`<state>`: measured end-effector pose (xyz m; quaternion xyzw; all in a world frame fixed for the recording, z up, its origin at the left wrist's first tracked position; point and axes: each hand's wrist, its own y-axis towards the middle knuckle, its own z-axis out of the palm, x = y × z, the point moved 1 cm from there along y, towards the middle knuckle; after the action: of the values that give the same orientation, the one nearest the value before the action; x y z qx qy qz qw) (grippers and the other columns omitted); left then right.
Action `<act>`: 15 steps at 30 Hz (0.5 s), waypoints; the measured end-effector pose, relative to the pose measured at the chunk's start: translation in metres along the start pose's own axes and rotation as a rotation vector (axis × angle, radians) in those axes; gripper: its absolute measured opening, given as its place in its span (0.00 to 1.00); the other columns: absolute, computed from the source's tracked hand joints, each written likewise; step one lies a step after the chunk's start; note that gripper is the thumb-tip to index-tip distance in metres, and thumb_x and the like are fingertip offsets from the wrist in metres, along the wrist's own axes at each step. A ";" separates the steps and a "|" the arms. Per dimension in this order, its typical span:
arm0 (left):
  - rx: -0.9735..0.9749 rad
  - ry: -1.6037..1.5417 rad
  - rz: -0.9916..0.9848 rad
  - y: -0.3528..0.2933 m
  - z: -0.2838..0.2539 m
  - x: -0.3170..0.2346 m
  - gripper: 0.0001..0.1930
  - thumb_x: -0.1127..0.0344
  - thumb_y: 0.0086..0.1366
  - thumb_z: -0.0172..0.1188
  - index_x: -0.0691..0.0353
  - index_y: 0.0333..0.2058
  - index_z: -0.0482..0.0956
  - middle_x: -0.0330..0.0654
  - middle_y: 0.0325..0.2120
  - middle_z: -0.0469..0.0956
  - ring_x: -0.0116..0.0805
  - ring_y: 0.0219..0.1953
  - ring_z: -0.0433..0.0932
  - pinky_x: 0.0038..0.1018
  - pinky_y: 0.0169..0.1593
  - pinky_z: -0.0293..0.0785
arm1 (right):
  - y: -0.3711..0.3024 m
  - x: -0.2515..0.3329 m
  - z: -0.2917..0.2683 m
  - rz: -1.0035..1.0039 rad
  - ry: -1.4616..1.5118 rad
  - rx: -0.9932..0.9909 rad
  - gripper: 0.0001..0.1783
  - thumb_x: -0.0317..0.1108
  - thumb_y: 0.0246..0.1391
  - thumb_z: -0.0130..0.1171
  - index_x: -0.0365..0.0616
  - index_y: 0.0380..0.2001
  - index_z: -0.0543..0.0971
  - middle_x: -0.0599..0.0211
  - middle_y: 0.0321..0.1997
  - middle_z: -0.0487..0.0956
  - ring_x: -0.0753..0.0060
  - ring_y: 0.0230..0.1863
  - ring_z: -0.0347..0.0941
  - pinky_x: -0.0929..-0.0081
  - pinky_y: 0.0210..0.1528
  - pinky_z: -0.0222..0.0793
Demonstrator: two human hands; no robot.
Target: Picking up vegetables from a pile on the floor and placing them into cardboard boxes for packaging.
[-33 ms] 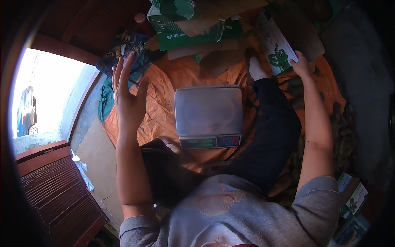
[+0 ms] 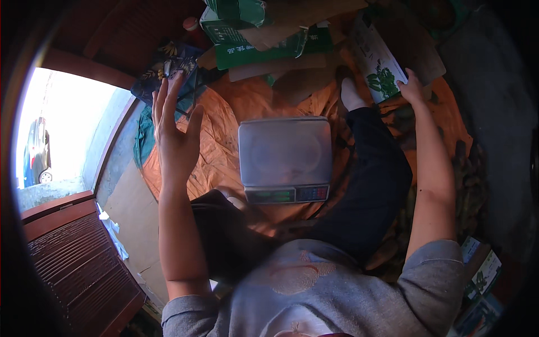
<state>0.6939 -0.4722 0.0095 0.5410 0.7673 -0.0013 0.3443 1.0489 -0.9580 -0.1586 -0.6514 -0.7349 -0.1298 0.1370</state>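
Observation:
My left hand (image 2: 175, 135) is raised with its fingers stretched upward and the thumb apart, holding nothing. It hovers over the orange sheet (image 2: 216, 121), left of a digital weighing scale (image 2: 285, 151) that has a pale flat pan and a front panel with a display and keys. Nothing rests on the scale. At the upper right my right hand (image 2: 412, 89) grips the near edge of an open cardboard box (image 2: 377, 63), white with a green leaf print. Its thumb lies against the printed side; the fingertips beyond the edge are partly hidden.
My outstretched leg (image 2: 370, 168) lies between the scale and the right side. Green cardboard boxes (image 2: 264, 53) are stacked at the top. A dark patterned bag (image 2: 163, 70) stands upper left, near a bright doorway (image 2: 67, 123). Brown louvred wood (image 2: 78, 253) is lower left; more printed boxes (image 2: 485, 269) lie lower right.

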 end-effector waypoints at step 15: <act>0.053 0.058 -0.038 0.013 0.021 0.013 0.25 0.65 0.65 0.63 0.47 0.62 0.73 0.46 0.68 0.61 0.54 0.73 0.52 0.52 0.71 0.52 | 0.008 0.029 0.029 0.364 -0.456 0.232 0.22 0.46 0.59 0.61 0.54 0.55 0.77 0.60 0.59 0.78 0.49 0.61 0.73 0.53 0.61 0.71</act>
<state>0.7135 -0.4636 -0.0086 0.5350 0.7869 -0.0127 0.3072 1.0528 -0.9198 -0.1745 -0.7646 -0.6278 0.1312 0.0632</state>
